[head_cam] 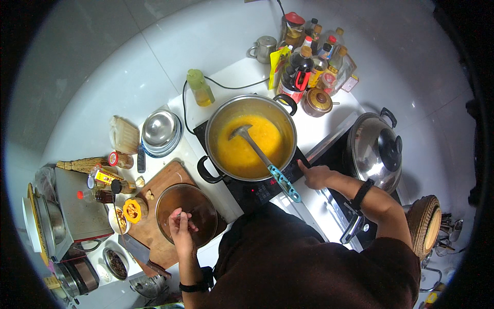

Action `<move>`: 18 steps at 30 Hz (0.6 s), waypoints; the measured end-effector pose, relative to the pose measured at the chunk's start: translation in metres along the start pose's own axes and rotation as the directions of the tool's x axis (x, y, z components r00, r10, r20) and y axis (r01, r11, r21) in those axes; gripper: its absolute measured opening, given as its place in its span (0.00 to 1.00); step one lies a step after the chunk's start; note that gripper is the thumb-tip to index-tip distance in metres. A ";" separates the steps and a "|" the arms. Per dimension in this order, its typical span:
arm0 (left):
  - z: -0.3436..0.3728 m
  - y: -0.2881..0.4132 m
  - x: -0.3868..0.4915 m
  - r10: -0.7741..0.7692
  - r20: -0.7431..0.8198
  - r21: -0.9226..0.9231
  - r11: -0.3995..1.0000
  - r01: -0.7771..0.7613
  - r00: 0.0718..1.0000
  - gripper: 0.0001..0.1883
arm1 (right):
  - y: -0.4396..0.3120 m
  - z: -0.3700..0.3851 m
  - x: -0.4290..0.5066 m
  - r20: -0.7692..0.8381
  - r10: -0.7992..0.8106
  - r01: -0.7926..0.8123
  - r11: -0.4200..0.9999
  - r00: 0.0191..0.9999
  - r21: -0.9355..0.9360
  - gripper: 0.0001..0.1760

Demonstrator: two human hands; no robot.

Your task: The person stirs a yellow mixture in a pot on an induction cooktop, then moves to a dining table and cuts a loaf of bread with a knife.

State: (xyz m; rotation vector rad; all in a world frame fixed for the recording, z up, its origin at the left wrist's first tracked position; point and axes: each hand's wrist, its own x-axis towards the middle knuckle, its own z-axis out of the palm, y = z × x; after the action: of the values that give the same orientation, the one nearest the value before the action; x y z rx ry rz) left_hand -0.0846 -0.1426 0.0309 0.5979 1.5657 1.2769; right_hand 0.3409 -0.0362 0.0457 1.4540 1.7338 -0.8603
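Observation:
A stainless steel pot holds yellow-orange soup and stands on a black induction cooker. A ladle with a turquoise handle rests in it, the handle over the pot's near rim. My right hand is at the cooker's right edge, index finger extended and touching or just above it, the other fingers curled. On the left, a glass pot lid lies over a wooden cutting board. My left hand is at its knob, fingertips together; the knob is mostly hidden, and the grip is unclear.
A lidded wok stands right. Sauce bottles and a lidded jar crowd the back. An oil bottle, stacked metal bowls and a cut pumpkin are left. A cleaver lies at the board's near-left edge.

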 end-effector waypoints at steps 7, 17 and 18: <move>0.004 -0.001 0.002 0.018 0.015 -0.024 1.000 -0.018 1.000 0.14 | 0.003 0.007 0.011 0.048 0.000 0.000 1.000 0.999 -0.009 0.51; 0.000 0.002 0.002 0.024 -0.033 -0.043 0.999 -0.025 0.999 0.12 | 0.017 -0.050 -0.021 -0.500 0.036 0.125 0.950 0.865 0.286 0.23; 0.001 0.002 0.001 0.016 -0.040 -0.042 0.999 -0.018 0.999 0.12 | 0.007 -0.056 -0.030 -0.576 0.045 0.189 0.922 0.816 0.339 0.21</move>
State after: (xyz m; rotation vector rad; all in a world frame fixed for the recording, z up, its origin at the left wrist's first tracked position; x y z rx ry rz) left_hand -0.0843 -0.1403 0.0328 0.5639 1.5651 1.3384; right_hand 0.3456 -0.0041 0.1003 2.0879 2.1547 -0.8923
